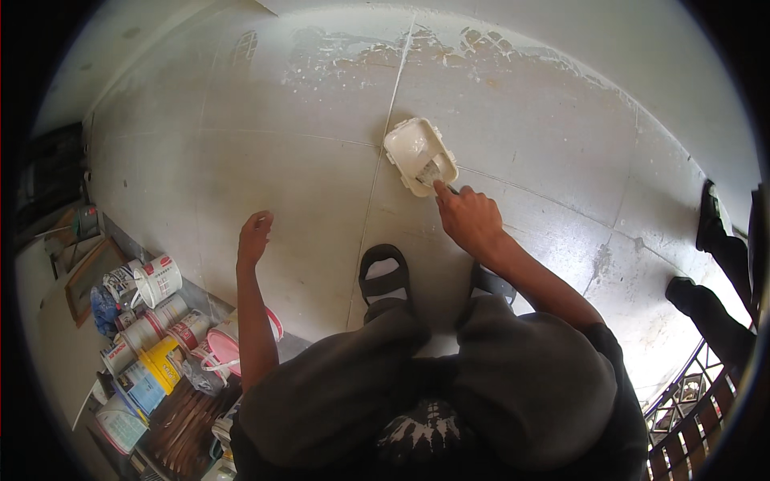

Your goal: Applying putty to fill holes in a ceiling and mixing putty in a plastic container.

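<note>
My right hand (pixel 472 219) grips a paintbrush by its dark handle. The whitish bristles (pixel 429 172) of that brush rest inside a shallow white plastic tub (pixel 400 144), at its near end. A white, paint-like coating lines the tub, which sits tilted in view on the tiled floor beside a joint line. Off to the left, my left hand (pixel 255 239) hangs above the floor with loosely curled fingers; no object shows in it. My sandalled feet (pixel 384 278) are on the floor between the hands, below the tub.
White smears mark the floor (pixel 373 57) along the far wall (pixel 577 30). Several paint buckets (pixel 159 281) and a brown slatted piece (pixel 186 427) stand at lower left. Another person's dark-clad legs (pixel 713 312) are at right, near a metal grille (pixel 680 409).
</note>
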### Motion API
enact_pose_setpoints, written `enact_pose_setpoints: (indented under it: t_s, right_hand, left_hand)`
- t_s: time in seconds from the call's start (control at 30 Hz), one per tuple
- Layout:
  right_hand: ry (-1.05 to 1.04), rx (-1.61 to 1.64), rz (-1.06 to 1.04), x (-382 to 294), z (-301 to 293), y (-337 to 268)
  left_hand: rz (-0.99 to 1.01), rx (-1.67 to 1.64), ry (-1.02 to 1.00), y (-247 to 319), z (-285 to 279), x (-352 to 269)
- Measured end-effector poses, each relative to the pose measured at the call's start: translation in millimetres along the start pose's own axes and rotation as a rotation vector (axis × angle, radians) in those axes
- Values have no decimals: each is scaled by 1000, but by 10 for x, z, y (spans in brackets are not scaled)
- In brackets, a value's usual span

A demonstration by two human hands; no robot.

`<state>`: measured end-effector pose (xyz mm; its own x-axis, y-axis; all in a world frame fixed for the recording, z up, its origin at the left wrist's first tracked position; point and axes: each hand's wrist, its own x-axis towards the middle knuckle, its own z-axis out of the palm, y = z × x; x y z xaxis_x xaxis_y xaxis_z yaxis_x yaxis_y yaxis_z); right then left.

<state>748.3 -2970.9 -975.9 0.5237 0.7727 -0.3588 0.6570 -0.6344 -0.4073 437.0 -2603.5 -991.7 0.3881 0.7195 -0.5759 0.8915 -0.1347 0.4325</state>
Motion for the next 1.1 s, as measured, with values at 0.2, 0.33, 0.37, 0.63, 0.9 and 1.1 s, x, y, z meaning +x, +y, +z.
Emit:
enact_pose_setpoints:
  t_s: [0.2,0.33,0.37,0.63,0.9,1.1]
  right_hand:
    - [-46,-15,35,-29,-28,-46]
    - [262,37,-15,-37,-14,-37]
    - [282,8,17,-53,-5,-30]
    - [125,5,-7,-83,-13,-77]
    - [58,-72,-36,9,-318,-123]
    - [-155,-253,-135,-108,-313,-196]
  left_hand:
    - [8,52,-13,-19,59,-20]
    - [5,6,-22,-4,68,1]
    - [-19,39,-71,-5,55,5]
    - [-9,-10,-57,-23,65,-25]
    - [27,-14,-60,99,123,-44]
    - [62,-6,-37,125,59,-6]
